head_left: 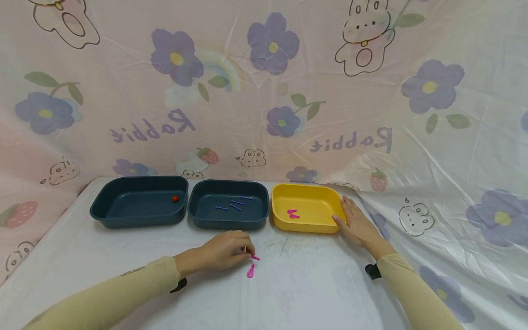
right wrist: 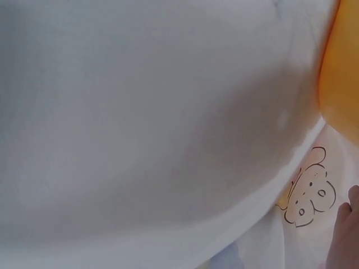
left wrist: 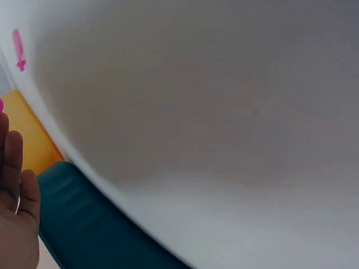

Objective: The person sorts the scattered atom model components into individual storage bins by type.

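Observation:
My left hand [head_left: 227, 250] is above the white cloth in front of the middle tray, pinching a small pink plastic piece [head_left: 255, 258] between thumb and fingertips. Just below it a second pink piece [head_left: 250, 271], rounded at one end and narrow at the other, lies on the cloth; the left wrist view shows one such piece [left wrist: 19, 50] too. My right hand [head_left: 358, 225] rests with extended fingers against the right side of the yellow tray [head_left: 305, 227]. Inside that tray lie two more pink pieces [head_left: 293, 214].
Left of the yellow tray stands a dark blue tray [head_left: 228, 224] holding several thin purple sticks [head_left: 235, 206]. A larger dark blue tray [head_left: 140, 221] at the far left contains a small red ball [head_left: 175, 199]. A patterned curtain [head_left: 247, 114] hangs behind all three.

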Tool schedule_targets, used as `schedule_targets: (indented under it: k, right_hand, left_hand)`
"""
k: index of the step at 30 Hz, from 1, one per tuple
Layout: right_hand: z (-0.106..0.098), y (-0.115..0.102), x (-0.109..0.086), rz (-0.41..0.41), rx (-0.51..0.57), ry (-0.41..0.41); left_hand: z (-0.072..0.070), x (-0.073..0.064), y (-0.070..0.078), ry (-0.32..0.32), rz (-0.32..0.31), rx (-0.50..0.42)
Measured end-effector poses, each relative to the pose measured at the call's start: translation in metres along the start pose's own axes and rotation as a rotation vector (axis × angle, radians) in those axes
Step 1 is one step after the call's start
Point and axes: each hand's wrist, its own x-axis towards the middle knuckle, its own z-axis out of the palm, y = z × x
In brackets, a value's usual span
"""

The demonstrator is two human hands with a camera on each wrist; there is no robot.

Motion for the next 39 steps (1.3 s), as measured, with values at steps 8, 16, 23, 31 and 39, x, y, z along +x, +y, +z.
schedule_targets:
  k: [8,16,23,31,39]
  right_hand:
    - [0.001,0.0,0.0,0.007,-0.021,-0.015]
    - [-0.001,0.0,0.001,0.009,-0.009,-0.024]
    - [0.0,0.0,0.001,0.001,-0.009,-0.019]
    - [0.0,0.001,0.001,0.007,0.002,-0.029]
    - [0.0,0.001,0.001,0.005,0.0,-0.023]
  left_hand:
    - [0.002,0.027,0.005,0.133,-0.022,-0.056]
    - [0.006,0.06,0.014,0.228,-0.03,-0.176]
    - [0.01,0.09,0.013,0.304,-0.052,-0.224]
    - [0.013,0.121,0.001,0.309,-0.12,-0.24]
    - [0.01,0.148,-0.018,0.295,-0.228,-0.198]
